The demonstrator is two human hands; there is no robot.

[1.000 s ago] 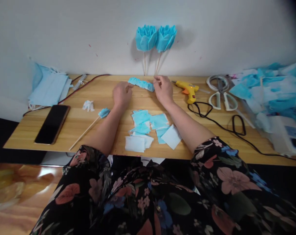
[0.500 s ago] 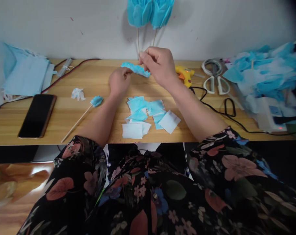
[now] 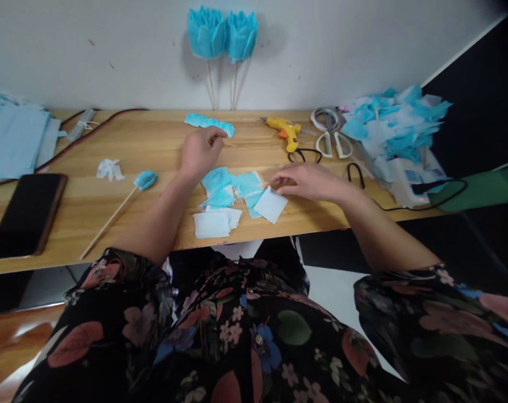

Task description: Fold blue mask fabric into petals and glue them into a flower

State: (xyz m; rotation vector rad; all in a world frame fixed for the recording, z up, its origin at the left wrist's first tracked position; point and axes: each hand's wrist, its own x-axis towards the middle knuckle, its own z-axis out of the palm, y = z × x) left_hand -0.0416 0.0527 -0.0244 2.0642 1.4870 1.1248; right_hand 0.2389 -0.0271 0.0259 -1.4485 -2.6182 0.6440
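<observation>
My left hand [image 3: 202,150] is over the middle of the desk, thumb and fingers pressed together. Anything in that pinch is too small to make out. Just behind its fingertips lies a row of gathered blue pieces [image 3: 209,123]. My right hand [image 3: 307,181] hovers palm down, fingers loosely bent and apart, at the upper right corner of a whitish fabric square [image 3: 271,205]. Beside that square are cut blue pieces [image 3: 219,187] and a small stack of white pieces [image 3: 211,223]. A stick with a blue bud [image 3: 145,179] rests left of my left forearm.
Two blue fabric flowers [image 3: 206,33] on sticks stand against the wall. A yellow glue gun [image 3: 288,132], white-handled scissors [image 3: 337,144] and a heap of blue scraps [image 3: 399,126] are on the right. At left are a phone [image 3: 27,215], face masks [image 3: 13,137] and a crumpled scrap [image 3: 110,169].
My right hand has come away from beside the gathered blue row, down and right to the fabric square. My left hand stays near the row. The view has shifted.
</observation>
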